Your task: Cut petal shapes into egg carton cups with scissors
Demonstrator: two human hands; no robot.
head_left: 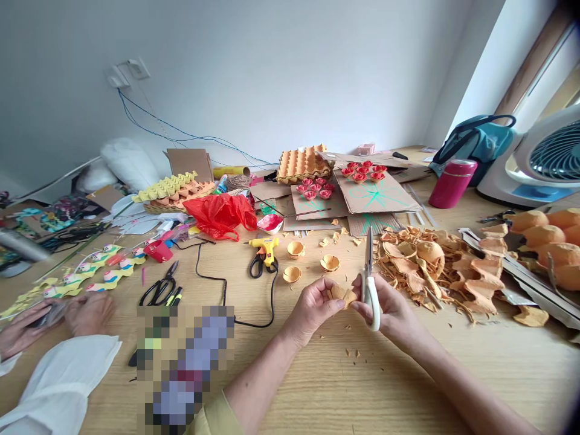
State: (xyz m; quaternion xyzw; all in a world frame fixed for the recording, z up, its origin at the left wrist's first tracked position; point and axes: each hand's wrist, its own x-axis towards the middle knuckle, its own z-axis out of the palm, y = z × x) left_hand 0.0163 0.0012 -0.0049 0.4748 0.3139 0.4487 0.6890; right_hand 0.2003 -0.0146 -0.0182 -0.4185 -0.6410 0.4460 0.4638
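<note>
Head view: left hand (312,307) pinched closed on the orange carton piece (343,295), over the table (326,386); right hand (388,303) curled round white-handled scissors (369,257), blades up, next to the piece; three cups (330,263) beyond, scrap pile (408,275) off right

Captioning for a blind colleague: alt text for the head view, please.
The left hand holds an orange cardboard piece, the right hand white-handled metal scissors; three orange cardboard cups and heaped orange cardboard scraps lie on the wooden table.
</note>
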